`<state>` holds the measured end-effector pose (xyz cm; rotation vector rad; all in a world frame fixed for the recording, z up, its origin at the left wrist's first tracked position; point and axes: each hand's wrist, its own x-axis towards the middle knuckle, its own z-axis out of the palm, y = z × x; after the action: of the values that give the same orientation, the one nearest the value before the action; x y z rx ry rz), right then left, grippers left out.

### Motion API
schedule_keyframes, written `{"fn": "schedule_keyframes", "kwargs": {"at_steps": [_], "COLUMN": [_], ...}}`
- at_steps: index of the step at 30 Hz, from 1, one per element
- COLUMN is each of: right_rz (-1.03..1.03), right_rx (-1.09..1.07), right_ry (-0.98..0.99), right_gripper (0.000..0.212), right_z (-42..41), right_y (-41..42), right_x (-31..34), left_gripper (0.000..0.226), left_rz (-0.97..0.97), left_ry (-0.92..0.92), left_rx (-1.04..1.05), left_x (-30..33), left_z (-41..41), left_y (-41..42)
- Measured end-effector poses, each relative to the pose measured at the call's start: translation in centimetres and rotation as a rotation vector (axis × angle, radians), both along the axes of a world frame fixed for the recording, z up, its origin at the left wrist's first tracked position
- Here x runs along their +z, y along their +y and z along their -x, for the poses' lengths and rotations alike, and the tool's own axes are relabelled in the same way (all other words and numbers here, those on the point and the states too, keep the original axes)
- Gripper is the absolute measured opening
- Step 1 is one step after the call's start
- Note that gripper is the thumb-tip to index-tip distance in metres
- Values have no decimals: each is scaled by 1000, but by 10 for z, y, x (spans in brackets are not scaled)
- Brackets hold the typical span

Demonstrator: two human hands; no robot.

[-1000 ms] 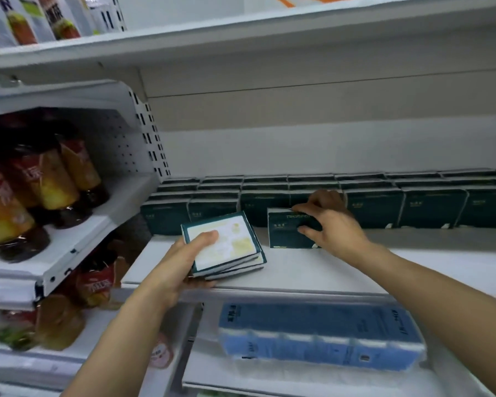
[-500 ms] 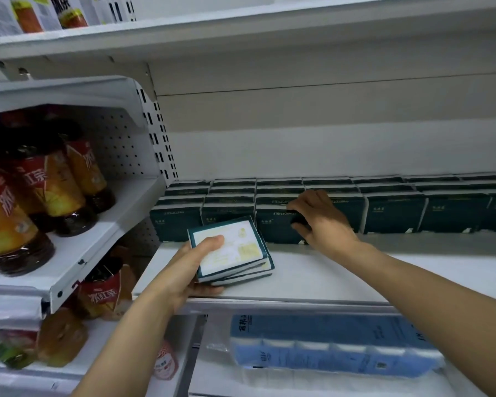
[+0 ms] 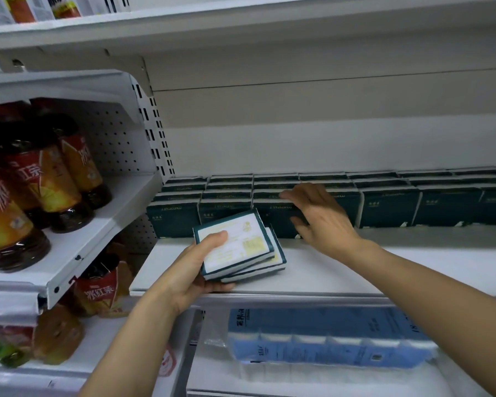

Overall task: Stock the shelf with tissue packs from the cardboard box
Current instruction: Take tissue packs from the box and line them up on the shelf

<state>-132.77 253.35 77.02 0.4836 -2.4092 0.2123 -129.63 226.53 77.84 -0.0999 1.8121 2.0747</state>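
Observation:
Dark green tissue packs [image 3: 390,204] stand in rows along the back of a white shelf [image 3: 355,270]. My left hand [image 3: 195,270] grips a small stack of tissue packs [image 3: 235,247], white faces up, thumb on top, its lower edge on the shelf's front. My right hand [image 3: 321,219] rests with relaxed fingers on the front and top of one pack in the front row [image 3: 275,213]. The cardboard box is out of view.
Bottled iced tea [image 3: 40,179] fills the shelves at left. A perforated divider [image 3: 152,144] separates the bays. Blue wrapped tissue bundles [image 3: 327,339] lie on the shelf below. Another shelf [image 3: 241,27] runs overhead.
My right hand pushed a pack back into the front row and has now loosened its fingers on it. The left hand's stack stayed at the shelf's front.

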Motion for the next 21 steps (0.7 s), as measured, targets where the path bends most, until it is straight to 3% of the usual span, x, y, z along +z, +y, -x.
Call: {"fn": "schedule_keyframes", "kwargs": {"at_steps": [3, 7, 9, 11, 17, 21], "right_rz": [26, 750, 896, 918, 982, 1085], "right_rx": [104, 182, 140, 131, 23, 84], "right_ry": [-196, -616, -792, -932, -900, -805], "right_gripper": [63, 35, 29, 27, 28, 44], "right_z": [-19, -37, -42, -50, -64, -73], "right_y": [2, 9, 19, 34, 84, 108], "right_x": [3, 9, 19, 28, 40, 38], "left_gripper": [60, 62, 60, 61, 49, 37], "left_rz": [-33, -76, -87, -92, -235, -258], "left_ry": [14, 55, 62, 64, 56, -12], "left_rx": [4, -39, -67, -106, 25, 189], "left_x": [1, 3, 3, 4, 3, 1], "left_z": [-5, -13, -17, -20, -21, -17], "left_y": [11, 34, 49, 64, 98, 104]}}
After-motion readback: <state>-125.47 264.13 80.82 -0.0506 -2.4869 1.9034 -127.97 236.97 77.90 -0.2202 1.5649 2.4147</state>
